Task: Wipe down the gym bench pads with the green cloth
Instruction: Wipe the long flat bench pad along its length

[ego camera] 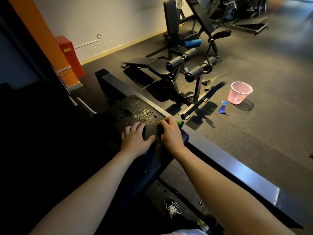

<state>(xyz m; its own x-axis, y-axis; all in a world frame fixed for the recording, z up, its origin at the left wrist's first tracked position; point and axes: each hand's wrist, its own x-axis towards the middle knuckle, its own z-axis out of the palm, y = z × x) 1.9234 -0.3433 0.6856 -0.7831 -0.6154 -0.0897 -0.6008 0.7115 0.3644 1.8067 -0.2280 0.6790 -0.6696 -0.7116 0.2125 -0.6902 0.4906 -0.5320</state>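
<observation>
my left hand (135, 138) presses flat on the wet pad (133, 107), right hand (171, 133) grips the cloth (179, 123); the spray could make my palm slip.

Black padded worktop (116, 116), droplets (135, 111) on its far part, carries green cloth (179, 123) at right edge under right hand (169, 132); left hand (136, 138) flat beside. Floor (254, 141) holds pink basket (239, 93), blue spray bottle (222, 108) near it.

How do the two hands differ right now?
The left hand lies flat with its fingers spread and holds nothing; the right hand is curled round the cloth. The left hand sits nearer the middle of the pad; the right hand is by its right edge. Both rest on that same pad.
</observation>
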